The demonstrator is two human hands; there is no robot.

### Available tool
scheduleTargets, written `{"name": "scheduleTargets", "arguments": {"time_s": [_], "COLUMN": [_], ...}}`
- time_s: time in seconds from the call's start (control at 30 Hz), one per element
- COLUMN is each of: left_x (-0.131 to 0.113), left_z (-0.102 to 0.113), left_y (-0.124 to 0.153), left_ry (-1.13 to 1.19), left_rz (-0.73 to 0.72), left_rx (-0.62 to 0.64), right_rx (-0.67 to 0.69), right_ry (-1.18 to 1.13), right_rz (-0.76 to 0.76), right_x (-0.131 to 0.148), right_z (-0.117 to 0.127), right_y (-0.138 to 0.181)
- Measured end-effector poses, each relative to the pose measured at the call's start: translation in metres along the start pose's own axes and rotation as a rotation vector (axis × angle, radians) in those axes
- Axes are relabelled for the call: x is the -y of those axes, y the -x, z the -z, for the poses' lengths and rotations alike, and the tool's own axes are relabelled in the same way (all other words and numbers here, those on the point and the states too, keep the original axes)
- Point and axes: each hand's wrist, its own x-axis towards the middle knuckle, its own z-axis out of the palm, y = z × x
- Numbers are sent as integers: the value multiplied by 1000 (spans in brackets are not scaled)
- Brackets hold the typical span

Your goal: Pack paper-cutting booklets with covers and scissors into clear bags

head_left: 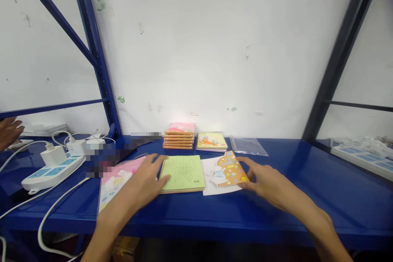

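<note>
A stack of light green paper sheets (179,184) with a butterfly outline on top lies in front of me on the blue table. At its left edge is my left hand (149,178), fingers spread and holding nothing; whether the fingertips touch the stack I cannot tell. Under my left forearm sits a pink illustrated sheet or packet (115,180). My right hand (260,176) pinches the right edge of an orange patterned paper cutout (231,170) between thumb and fingers. Beneath the cutout lies a white sheet (210,188), beside the green stack.
Against the wall stand a pile of wrapped packs (179,139), a craft-paper pack (211,141) and a clear plastic bag (248,146). A white power strip (53,176) with chargers and cables occupies the left. Another person's hand (10,131) shows at far left.
</note>
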Motion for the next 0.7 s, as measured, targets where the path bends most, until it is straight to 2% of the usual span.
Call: {"name": "scheduleTargets", "arguments": {"time_s": [0.03, 0.1, 0.2, 0.33, 0.57, 0.7], "left_x": [-11, -30, -46, -55, -74, -77], "left_z": [-3, -8, -17, -23, -14, -10], "left_y": [2, 5, 7, 8, 16, 13], "left_ry": [107, 214, 187, 135, -66, -135], "left_rz": [-142, -245, -258, -282, -273, -263], "left_rx": [67, 139, 166, 191, 247, 214], "right_rx": [-10, -39, -90, -115, -103, -90], "right_ry": [-7, -32, -98, -149, -121, -101], "right_rz": [-4, -5, 4, -18, -64, -100], "right_x": [1, 5, 12, 21, 16, 11], "right_z": [1, 3, 7, 10, 17, 18], "right_y": [0, 1, 1, 2, 3, 4]}}
